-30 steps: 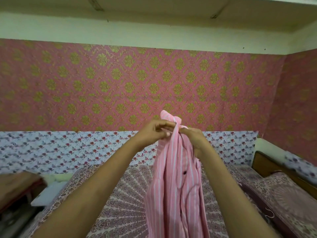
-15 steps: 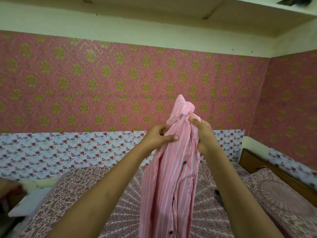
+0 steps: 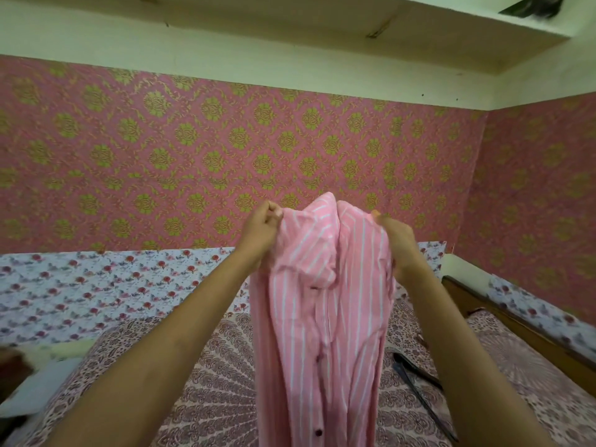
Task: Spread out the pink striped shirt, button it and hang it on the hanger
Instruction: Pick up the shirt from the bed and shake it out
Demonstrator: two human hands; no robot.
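pink-gold damask wall (image 3: 225, 150) | paisley-sheeted bed (image 3: 209, 382) | cream ceiling (image 3: 258, 24)

Both arms: extended forward, raised. Left hand (image 3: 259, 232): fingers closed, cloth pinched at its top. Right hand (image 3: 398, 240): fingers closed, cloth gripped alongside.

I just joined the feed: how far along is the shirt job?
Early. Nothing looks finished. In hand: the left hand and right hand hold the pink striped shirt up by its shoulders, still bunched. Left: spreading it on the bed, buttoning it, then hanging it on the dark hanger lying there.
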